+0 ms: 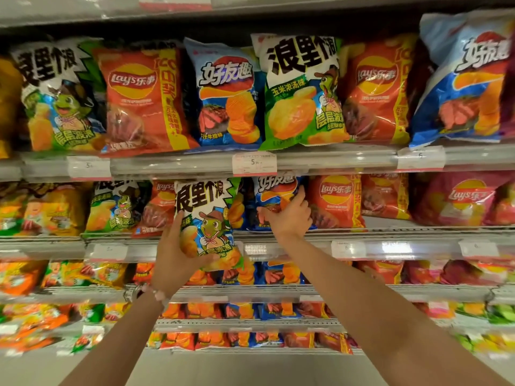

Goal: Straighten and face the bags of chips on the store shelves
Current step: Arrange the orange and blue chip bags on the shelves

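My left hand (174, 254) grips a green and white chip bag with a cartoon turtle (207, 218) by its lower left side, holding it upright in front of the second shelf's edge. My right hand (288, 215) reaches into that shelf, fingers spread on a blue chip bag (274, 190) that stands between the held bag and a red Lay's bag (335, 200). Whether the right fingers curl around the blue bag is not visible.
The top shelf (334, 160) carries a row of upright bags: green turtle bags, red Lay's, blue bags. A pink Lay's bag (462, 199) sits at the right of the second shelf. Lower shelves hold several smaller bags. Price tags (255, 162) line the rails.
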